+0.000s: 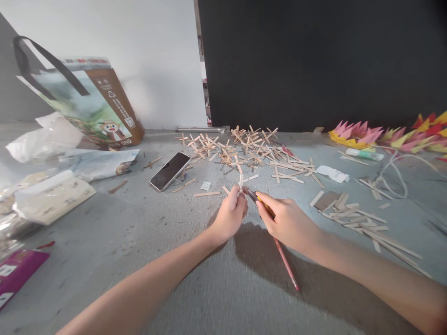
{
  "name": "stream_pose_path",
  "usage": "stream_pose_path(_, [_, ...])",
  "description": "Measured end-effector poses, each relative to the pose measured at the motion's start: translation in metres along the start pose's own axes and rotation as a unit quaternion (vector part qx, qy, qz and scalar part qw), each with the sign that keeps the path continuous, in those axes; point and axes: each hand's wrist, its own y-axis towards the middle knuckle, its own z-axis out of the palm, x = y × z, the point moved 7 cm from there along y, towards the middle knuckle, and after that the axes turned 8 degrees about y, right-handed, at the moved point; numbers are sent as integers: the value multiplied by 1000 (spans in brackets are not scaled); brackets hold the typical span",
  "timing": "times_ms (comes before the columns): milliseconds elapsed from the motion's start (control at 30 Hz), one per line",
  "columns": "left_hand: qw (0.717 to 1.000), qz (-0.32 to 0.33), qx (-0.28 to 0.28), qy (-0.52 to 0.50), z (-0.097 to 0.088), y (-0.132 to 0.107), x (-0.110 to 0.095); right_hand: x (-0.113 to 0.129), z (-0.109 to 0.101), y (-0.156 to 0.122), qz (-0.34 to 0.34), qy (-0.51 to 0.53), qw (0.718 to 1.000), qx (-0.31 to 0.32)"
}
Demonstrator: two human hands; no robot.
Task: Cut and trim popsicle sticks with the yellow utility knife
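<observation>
Near the middle of the table, my left hand (231,215) is closed around a flat wooden craft stick (240,180), whose end points up past the thumb. Close on its right, my right hand (288,221) grips a hand tool (266,207) with a yellow and dark handle. The tool's dark metal end reaches to the fingers of my left hand; its exact kind is unclear. Under my right hand lies a red pencil (286,265), its upper part hidden. Beyond my hands is a heap of craft sticks (244,146), many of them crossed.
Loose craft sticks (356,218) lie at right, near pink-and-yellow paper pieces (356,134), a glue stick (365,154) and a white cable (393,174). A phone (170,171), a printed bag (101,107) and plastic packaging (52,197) are at left. A black panel (321,60) stands behind.
</observation>
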Motion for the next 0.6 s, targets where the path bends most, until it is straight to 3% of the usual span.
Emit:
stream_pose_path(367, [997,12,-11,72,-4,-2,0,2,-2,3,121,153,978,68])
stream_pose_path(600, [995,28,-7,92,-4,-3,-2,1,-2,2,136,162,975,69])
